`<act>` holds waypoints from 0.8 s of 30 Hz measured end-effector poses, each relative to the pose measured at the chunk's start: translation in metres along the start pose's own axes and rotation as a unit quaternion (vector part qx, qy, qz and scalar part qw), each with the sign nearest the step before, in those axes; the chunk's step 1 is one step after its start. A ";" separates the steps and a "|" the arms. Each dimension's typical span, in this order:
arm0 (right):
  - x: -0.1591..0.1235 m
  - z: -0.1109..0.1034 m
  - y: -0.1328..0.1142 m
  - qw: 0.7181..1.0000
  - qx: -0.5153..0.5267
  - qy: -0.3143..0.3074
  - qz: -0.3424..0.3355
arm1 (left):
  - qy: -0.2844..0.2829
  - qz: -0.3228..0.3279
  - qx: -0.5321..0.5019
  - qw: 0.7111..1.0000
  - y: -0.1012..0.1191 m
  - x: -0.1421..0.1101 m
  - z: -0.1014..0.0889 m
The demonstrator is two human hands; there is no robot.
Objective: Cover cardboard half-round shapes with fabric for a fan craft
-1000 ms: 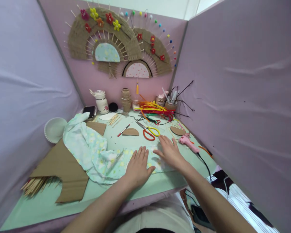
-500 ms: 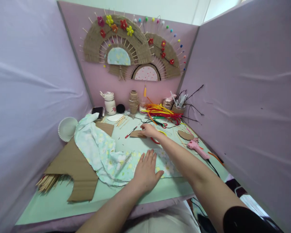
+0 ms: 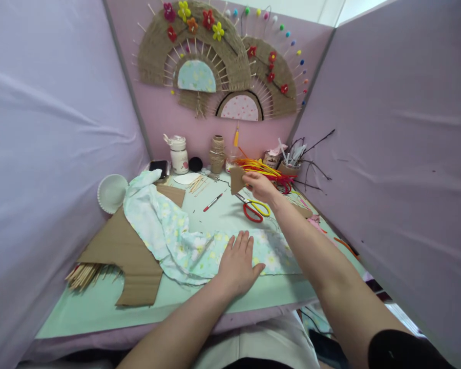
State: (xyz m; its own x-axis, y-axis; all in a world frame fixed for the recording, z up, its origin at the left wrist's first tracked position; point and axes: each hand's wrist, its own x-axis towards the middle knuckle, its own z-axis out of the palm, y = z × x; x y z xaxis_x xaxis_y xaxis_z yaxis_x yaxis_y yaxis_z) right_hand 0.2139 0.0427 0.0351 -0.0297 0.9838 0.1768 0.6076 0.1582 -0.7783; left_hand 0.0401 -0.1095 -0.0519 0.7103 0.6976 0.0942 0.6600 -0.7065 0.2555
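Note:
My left hand (image 3: 238,266) lies flat, fingers stretched out, on a floral cloth (image 3: 169,230) of pale green with yellow and white blossoms. The cloth runs in folds to the left and spreads flatter to the right. Held up above the table's middle is a small cardboard piece (image 3: 237,180), pinched at its right edge by my right hand (image 3: 260,185). Below that hand lie scissors (image 3: 256,209) with one red and one yellow handle loop. A red-tipped pen (image 3: 212,202) rests left of them.
A large cut cardboard sheet (image 3: 126,261) lies at the left, over a bundle of thin sticks (image 3: 82,277). Along the back stand a white bottle (image 3: 179,156), a twine spool (image 3: 217,154) and bright pipe cleaners (image 3: 259,166). A white bowl (image 3: 112,193) leans against the left side.
My right hand has lifted the small cardboard piece off the table and moved it up and away, uncovering the scissors. My left hand stays on the cloth. The view has shifted slightly.

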 end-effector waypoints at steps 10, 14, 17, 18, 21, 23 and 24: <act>-0.107 -0.055 0.021 0.993 0.079 -0.077 0.037 | 0.016 0.000 0.027 1.000 0.000 0.002 0.003; -0.151 -0.050 0.027 0.983 0.046 -0.165 0.072 | 0.017 0.001 0.037 0.999 0.001 0.003 0.001; -0.167 -0.038 0.034 0.981 0.023 -0.170 0.086 | 0.017 -0.001 0.048 0.999 0.002 0.003 0.001; -0.170 -0.034 0.035 0.982 0.017 -0.166 0.086 | 0.016 0.000 0.051 0.999 0.002 0.003 0.001; -0.176 -0.029 0.037 0.988 -0.008 -0.138 0.075 | 0.010 0.000 0.059 0.998 0.003 0.003 0.000; -0.179 -0.031 0.038 0.992 -0.028 -0.102 0.065 | 0.007 0.000 0.062 0.998 0.003 0.003 -0.001; -0.182 -0.032 0.038 0.994 -0.037 -0.083 0.062 | 0.005 0.000 0.063 0.998 0.003 0.004 -0.002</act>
State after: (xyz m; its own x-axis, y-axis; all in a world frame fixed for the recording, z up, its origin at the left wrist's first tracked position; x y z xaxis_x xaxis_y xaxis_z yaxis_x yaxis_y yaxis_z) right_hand 0.2681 -0.1329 -0.0071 -0.0775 0.9967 -0.0235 0.6713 0.0348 -0.7404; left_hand 0.0443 -0.1089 -0.0491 0.7085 0.6981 0.1031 0.6860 -0.7156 0.1317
